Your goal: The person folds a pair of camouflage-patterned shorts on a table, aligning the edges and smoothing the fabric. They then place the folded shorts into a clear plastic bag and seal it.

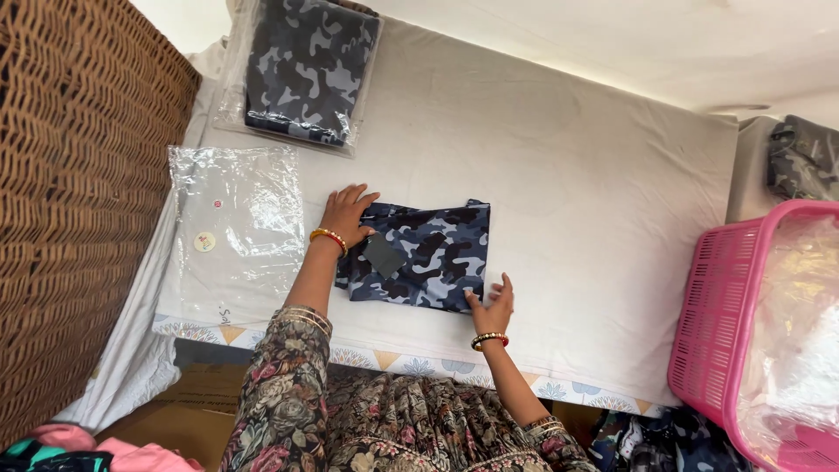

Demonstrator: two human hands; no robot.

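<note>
Mid-fold here: my left hand lies flat, fingers spread, on the folded camo garment mid-table, right hand open at its corner. Next I'd say it needs squaring up.

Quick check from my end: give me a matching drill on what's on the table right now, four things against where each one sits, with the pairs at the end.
Things:
1. folded camouflage garment
2. bagged camouflage garment
3. empty clear plastic bag
4. pink plastic basket

Places:
A. at the right edge of the view, beside the table
B. flat at the table's left side, next to the wicker basket
C. at the table's far left corner
D. middle of the white sheet, between the left hand and right hand

Pairs: 1-D, 2-C, 3-B, 4-A
</note>
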